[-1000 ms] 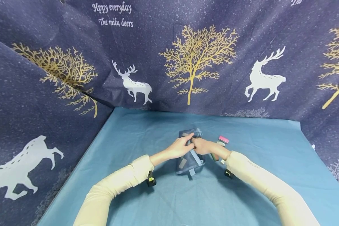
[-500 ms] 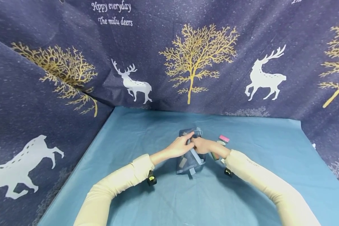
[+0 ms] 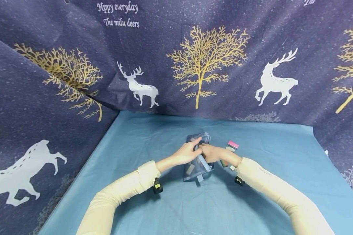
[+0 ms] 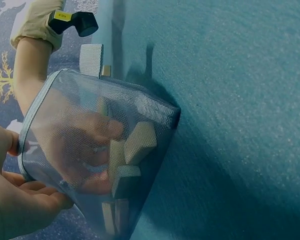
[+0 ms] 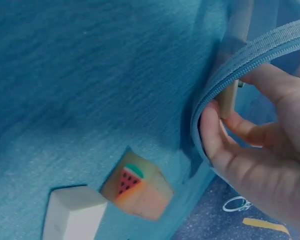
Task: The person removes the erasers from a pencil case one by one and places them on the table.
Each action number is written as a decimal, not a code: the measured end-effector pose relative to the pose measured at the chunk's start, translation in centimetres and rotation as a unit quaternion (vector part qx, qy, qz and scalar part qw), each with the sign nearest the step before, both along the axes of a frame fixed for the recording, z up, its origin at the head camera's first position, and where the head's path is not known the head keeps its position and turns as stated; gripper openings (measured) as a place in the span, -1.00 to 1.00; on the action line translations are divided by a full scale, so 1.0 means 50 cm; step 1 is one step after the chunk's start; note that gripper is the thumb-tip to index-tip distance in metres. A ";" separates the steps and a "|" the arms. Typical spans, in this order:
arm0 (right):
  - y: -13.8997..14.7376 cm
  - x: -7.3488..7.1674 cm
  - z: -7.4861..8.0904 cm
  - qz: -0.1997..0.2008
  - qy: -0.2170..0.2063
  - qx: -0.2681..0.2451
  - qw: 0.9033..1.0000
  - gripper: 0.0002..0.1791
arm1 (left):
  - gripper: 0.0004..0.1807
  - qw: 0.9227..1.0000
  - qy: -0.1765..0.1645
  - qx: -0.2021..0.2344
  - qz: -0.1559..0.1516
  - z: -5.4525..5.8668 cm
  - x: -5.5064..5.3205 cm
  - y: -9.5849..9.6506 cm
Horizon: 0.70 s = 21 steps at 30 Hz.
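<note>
My left hand (image 3: 186,154) pinches the zippered rim of a blue-grey mesh pouch (image 3: 198,167) and holds its mouth apart. Through that opening reaches my right hand (image 3: 212,154), its fingers inside the pouch. Between its thumb and fingers is a small beige eraser-like block (image 5: 228,101), partly hidden behind the zipper edge. The left wrist view shows the right hand through the mesh, close to several small blocks lying in the pouch, among them a cream block (image 4: 141,141) and a greyish block (image 4: 126,181).
Outside the pouch, a watermelon-print eraser (image 5: 142,192) and a white block (image 5: 76,212) lie on the blue cloth (image 3: 176,209). A pink block (image 3: 233,144) is farther back, right of the pouch. A patterned dark curtain (image 3: 164,75) hangs behind.
</note>
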State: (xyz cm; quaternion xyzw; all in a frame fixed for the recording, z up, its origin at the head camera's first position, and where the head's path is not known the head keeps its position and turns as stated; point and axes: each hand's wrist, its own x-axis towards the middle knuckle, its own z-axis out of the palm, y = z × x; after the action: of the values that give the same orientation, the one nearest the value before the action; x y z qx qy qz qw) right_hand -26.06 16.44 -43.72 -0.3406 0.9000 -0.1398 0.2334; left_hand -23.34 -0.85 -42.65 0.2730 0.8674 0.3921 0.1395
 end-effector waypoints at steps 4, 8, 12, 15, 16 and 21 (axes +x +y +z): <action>0.005 0.002 -0.002 0.015 0.022 -0.025 0.999 -0.63 | -0.39 1.000 0.006 0.003 0.002 0.006 0.006 0.001; 0.010 0.000 -0.005 0.023 0.029 -0.048 0.998 -0.56 | -0.38 1.000 0.011 0.001 0.001 -0.001 -0.003 0.002; 0.013 -0.001 -0.004 0.025 0.026 -0.058 0.998 -0.54 | -0.38 1.000 0.013 0.000 -0.001 0.002 -0.003 0.003; 0.015 -0.001 -0.004 0.026 0.018 -0.060 0.998 -0.54 | -0.38 1.000 0.012 -0.001 -0.002 0.003 -0.001 0.003; 0.015 -0.001 -0.004 0.026 0.016 -0.059 0.998 -0.56 | -0.38 1.000 0.011 -0.002 -0.002 0.003 0.000 0.003; 0.019 -0.002 -0.002 0.036 0.007 -0.064 0.997 -0.59 | -0.38 1.000 0.005 -0.004 -0.005 0.003 0.002 0.003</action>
State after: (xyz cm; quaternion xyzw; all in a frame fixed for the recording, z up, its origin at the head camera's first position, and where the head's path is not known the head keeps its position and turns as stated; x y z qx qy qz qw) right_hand -26.19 17.41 -43.82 -0.3883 0.8779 -0.1863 0.2092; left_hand -23.22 -0.71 -42.52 0.2785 0.8684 0.3864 0.1378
